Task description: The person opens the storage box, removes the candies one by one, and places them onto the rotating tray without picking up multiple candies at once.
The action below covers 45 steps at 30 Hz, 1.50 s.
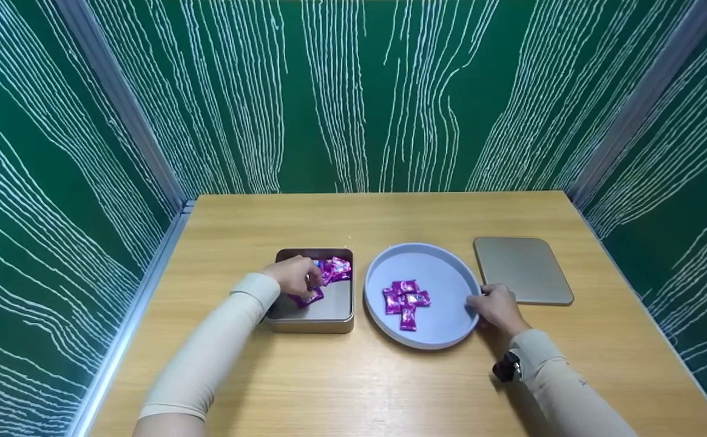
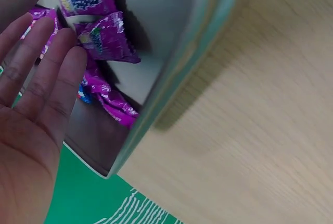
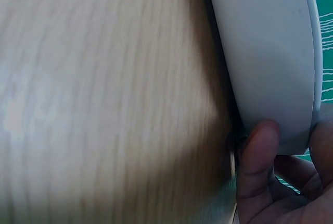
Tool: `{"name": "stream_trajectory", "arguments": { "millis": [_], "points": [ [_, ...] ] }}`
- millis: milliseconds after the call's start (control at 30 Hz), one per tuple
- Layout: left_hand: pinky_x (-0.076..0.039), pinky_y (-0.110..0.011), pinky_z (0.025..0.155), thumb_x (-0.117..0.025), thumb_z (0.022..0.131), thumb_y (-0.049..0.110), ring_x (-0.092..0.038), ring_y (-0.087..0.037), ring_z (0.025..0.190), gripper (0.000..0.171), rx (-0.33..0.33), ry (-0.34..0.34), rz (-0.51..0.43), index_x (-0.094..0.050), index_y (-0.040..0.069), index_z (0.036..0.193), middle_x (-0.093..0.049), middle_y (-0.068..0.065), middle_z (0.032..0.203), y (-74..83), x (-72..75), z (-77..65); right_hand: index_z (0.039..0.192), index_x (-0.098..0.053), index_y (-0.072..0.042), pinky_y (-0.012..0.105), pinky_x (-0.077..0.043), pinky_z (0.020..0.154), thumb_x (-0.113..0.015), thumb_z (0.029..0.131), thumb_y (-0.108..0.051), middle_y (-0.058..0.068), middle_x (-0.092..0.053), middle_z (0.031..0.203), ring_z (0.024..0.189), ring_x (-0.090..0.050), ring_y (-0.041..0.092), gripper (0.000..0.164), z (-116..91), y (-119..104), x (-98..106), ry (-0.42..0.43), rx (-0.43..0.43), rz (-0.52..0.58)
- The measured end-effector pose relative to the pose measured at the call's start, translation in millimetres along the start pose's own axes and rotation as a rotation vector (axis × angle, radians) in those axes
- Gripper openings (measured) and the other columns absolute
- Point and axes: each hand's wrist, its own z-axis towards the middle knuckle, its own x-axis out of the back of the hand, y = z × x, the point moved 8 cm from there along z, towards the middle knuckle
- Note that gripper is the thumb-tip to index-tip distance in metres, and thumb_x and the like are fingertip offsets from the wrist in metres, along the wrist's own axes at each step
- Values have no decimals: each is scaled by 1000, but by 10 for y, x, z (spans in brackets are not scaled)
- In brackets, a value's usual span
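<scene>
My left hand (image 1: 295, 276) reaches into a square metal tin (image 1: 323, 326), over purple wrapped candies (image 1: 334, 269). In the left wrist view its fingers (image 2: 65, 81) are nearly straight, with the thumb apart from them, and overlap some candies. Two candies with a grape picture (image 2: 86, 0) lie just beyond the fingertips. My right hand (image 1: 499, 311) grips the right rim of a round pale plate (image 1: 450, 267), thumb over the edge. The right wrist view shows fingers against the plate's outer side (image 3: 270, 62). Several purple candies (image 1: 406, 301) lie in a cross-like cluster left of the plate's centre.
A flat metal lid (image 1: 523, 270) lies on the wooden table (image 1: 341, 388), to the right of the plate and beyond the right hand. The tin stands left of the plate with a narrow gap between them. Green, white-streaked panels (image 1: 414, 97) enclose the table.
</scene>
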Motion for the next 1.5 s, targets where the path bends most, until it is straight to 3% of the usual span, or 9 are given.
{"name": "stream_trajectory", "arguments": {
  "millis": [167,433,533,733,967,1200,1367,1500],
  "points": [
    [-60,-40,98,-93,75,4,-74,-23,103,38,14,0,-7,-83,9,111,-83,-6,108,-23,-28,0,139,-58,21,30,-59,48,-67,93,-9,30,-76,92,51,-65,15,56,-4,-13,2,2,4,-2],
    [-57,-44,106,-93,71,0,-70,-28,115,49,24,0,-6,-81,9,118,-82,-7,117,-67,-86,-6,114,-69,14,27,-55,45,-66,91,-10,10,-71,71,48,-62,12,33,10,-48,3,24,21,-38],
    [-57,-45,105,-93,71,0,-69,-28,114,54,29,-1,9,-79,9,122,-80,-9,117,-69,-102,-14,117,-69,15,27,-54,45,-66,91,-10,9,-70,70,48,-61,12,36,9,-52,-1,23,18,-34],
    [-59,-43,98,-92,72,0,-68,-24,103,53,32,0,13,-78,10,123,-78,-10,109,-65,-128,-31,134,-62,20,29,-56,46,-66,92,-10,16,-74,77,49,-62,14,52,6,-47,-10,11,16,-18],
    [-56,-31,79,-92,75,4,-60,-12,82,32,22,18,-10,-75,9,102,-75,-4,90,-66,-107,-35,131,-64,19,29,-56,46,-66,92,-9,17,-74,79,49,-62,14,48,0,-51,-2,8,11,-13],
    [-49,-22,69,-91,79,5,-57,-6,72,23,20,33,-58,-70,13,88,-71,4,80,-86,-68,-10,137,-60,21,28,-55,46,-65,92,-8,16,-74,77,49,-62,13,54,-3,-37,1,3,34,10],
    [-45,-22,66,-90,83,6,-55,-7,70,21,41,44,-98,-69,11,86,-67,5,76,-102,10,12,124,-67,19,27,-55,44,-66,90,-8,10,-71,70,46,-60,11,43,-7,-40,7,22,39,14],
    [-50,-25,70,-89,86,7,-59,-11,76,19,82,57,-177,-71,10,91,-68,2,81,-97,116,21,114,-68,17,27,-54,44,-66,91,-8,8,-68,68,45,-60,11,33,-10,-31,11,19,39,12]
  ]
}}
